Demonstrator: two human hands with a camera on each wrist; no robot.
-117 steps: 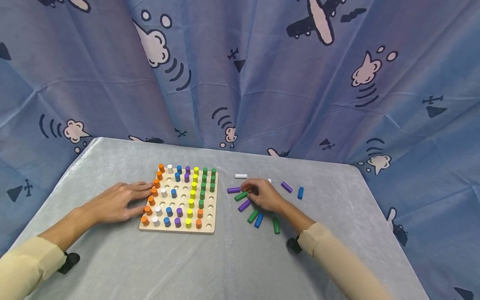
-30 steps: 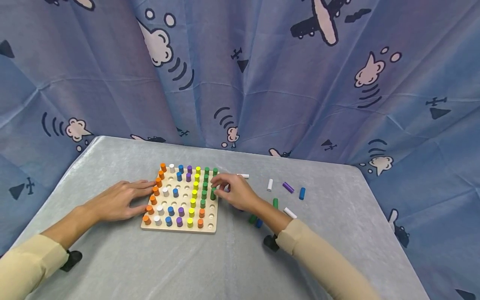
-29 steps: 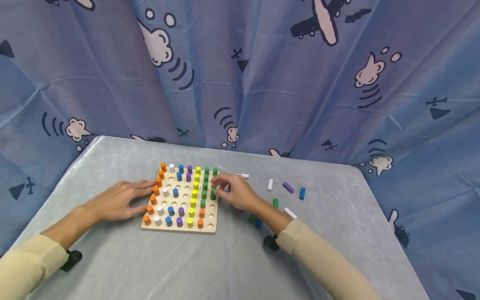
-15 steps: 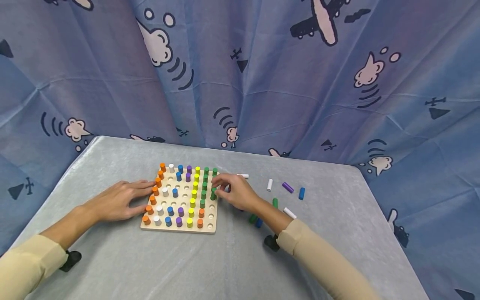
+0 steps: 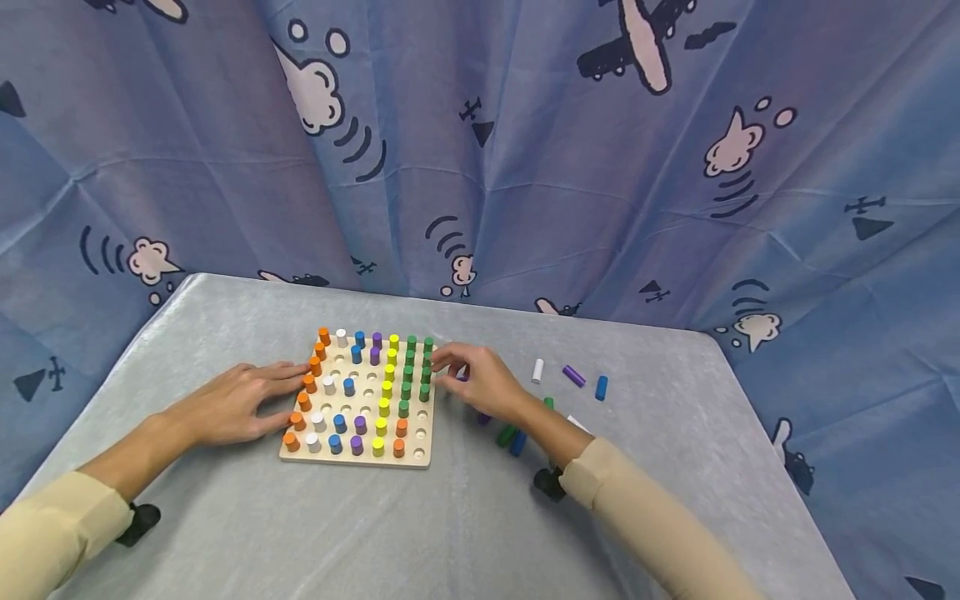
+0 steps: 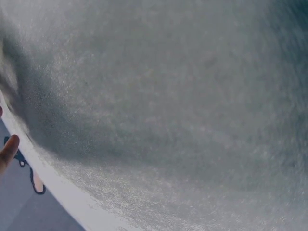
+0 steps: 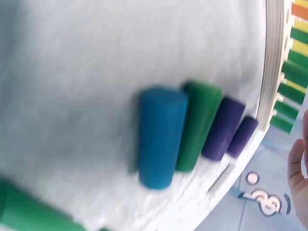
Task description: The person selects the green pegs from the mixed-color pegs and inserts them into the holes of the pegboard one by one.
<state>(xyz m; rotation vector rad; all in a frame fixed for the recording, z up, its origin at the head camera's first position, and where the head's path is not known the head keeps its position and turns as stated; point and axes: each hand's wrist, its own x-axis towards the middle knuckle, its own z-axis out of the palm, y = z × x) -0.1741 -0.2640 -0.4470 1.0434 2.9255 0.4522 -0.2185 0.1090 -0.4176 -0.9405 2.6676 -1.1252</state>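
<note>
A wooden pegboard (image 5: 352,463) carries upright orange, white, blue, purple, yellow and green pegs, with several bare holes among them. My left hand (image 5: 232,404) lies with extended fingers along its left edge, thumb and fingertips beside the orange pegs (image 5: 303,402). A fingertip (image 6: 9,148) shows at the left of the left wrist view. My right hand (image 5: 487,383) hovers just right of the board with loosely bent fingers and nothing between them. Closest to it, a green peg (image 5: 424,392) stands in the rightmost column. In the right wrist view this hand (image 7: 299,175) shows only at the right edge.
Loose pegs lie right of the board: a blue peg (image 7: 162,137), a green peg (image 7: 198,127) and purple pegs (image 7: 224,129) side by side. Farther right are a white peg (image 5: 537,371), a purple peg (image 5: 573,376) and another blue peg (image 5: 602,387). My right arm covers some of them.
My right hand went from the loose pegs to the board with a green peg. That peg now stands in the right column, and the hand has let go and drawn slightly right. The left hand stayed.
</note>
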